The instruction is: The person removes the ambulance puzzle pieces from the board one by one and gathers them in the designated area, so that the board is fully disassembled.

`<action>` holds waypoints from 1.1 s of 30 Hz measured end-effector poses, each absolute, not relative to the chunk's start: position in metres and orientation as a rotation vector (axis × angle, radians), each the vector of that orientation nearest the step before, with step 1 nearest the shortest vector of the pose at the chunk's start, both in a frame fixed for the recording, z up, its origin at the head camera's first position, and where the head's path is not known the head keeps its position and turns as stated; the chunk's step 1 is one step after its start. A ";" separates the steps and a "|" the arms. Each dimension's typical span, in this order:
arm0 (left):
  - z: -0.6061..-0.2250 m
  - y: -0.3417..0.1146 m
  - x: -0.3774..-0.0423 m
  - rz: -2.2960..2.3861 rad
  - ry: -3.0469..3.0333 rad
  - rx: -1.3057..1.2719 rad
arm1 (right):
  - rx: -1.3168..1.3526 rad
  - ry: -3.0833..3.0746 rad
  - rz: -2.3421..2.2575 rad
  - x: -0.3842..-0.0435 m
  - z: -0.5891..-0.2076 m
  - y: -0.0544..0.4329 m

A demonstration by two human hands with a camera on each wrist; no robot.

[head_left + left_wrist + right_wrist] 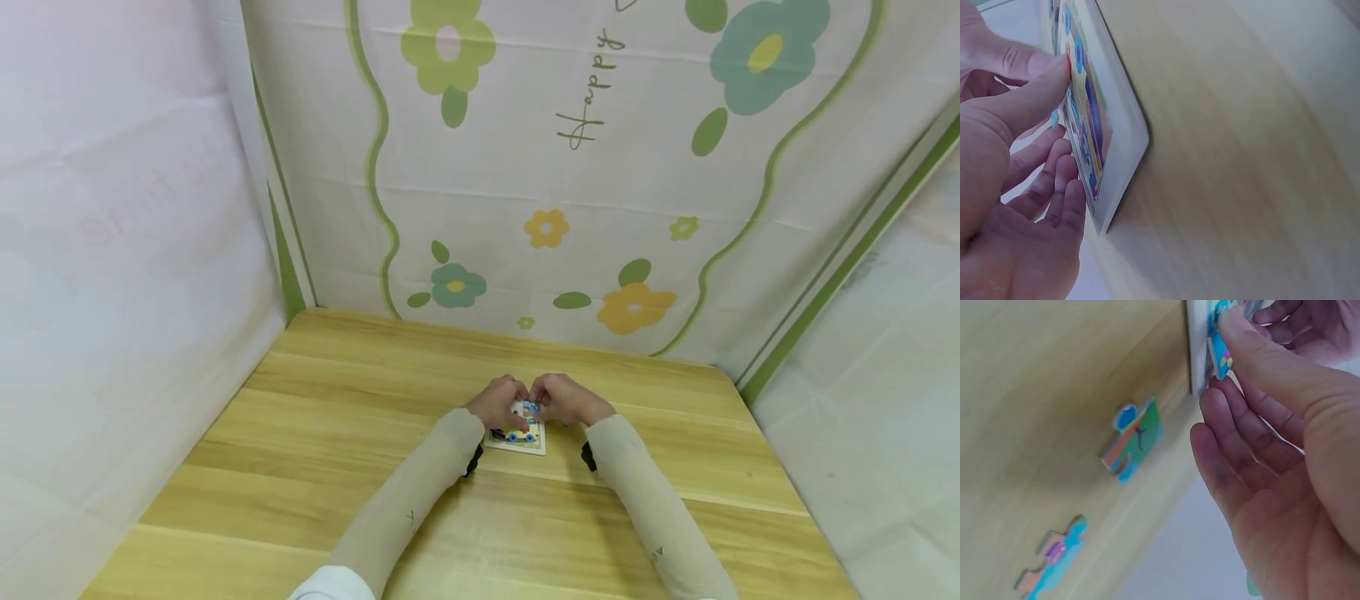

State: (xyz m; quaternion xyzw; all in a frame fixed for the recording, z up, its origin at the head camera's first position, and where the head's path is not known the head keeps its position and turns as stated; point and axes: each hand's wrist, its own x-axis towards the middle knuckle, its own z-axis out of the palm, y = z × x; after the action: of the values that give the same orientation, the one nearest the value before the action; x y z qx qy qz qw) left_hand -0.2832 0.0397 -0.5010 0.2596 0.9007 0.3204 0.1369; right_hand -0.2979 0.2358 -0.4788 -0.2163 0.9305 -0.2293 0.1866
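A small jigsaw board point(531, 451) with a white border and a colourful picture of blue wheels lies flat on the wooden table, partly covered by both hands. On its left side is my left hand point(495, 402). In the left wrist view the thumb point(1044, 87) presses on the picture, and relaxed fingers point(1063, 181) rest along the board's edge. From the right, my right hand point(566, 400) pinches a blue puzzle piece point(1220, 357) with a pink and yellow pattern at the board's edge. Its lower fingers point(1235, 425) stay loosely spread.
Two loose puzzle pieces lie on the table beside the right hand: a green and blue one point(1142, 439) and, farther off, a blue and orange one point(1060, 557). Flower-printed cloth point(487, 183) hangs behind the table point(337, 392), with more cloth at both sides.
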 end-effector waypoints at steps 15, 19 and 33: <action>-0.504 0.038 -0.287 0.905 2.591 0.775 | -0.779 2.628 -0.663 -0.295 -0.464 0.237; -0.502 0.039 -0.287 0.894 2.607 0.803 | -0.778 2.620 -0.685 -0.295 -0.462 0.240; -0.499 0.040 -0.284 0.869 2.616 0.766 | -0.715 2.649 -0.689 -0.286 -0.453 0.273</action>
State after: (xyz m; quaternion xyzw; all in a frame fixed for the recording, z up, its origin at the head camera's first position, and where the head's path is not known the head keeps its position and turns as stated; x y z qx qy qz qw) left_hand -0.2845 0.0404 -0.4989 0.2651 0.9054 0.3008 0.1396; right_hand -0.2864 0.2731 -0.4534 -0.2496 0.9249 -0.2405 0.1560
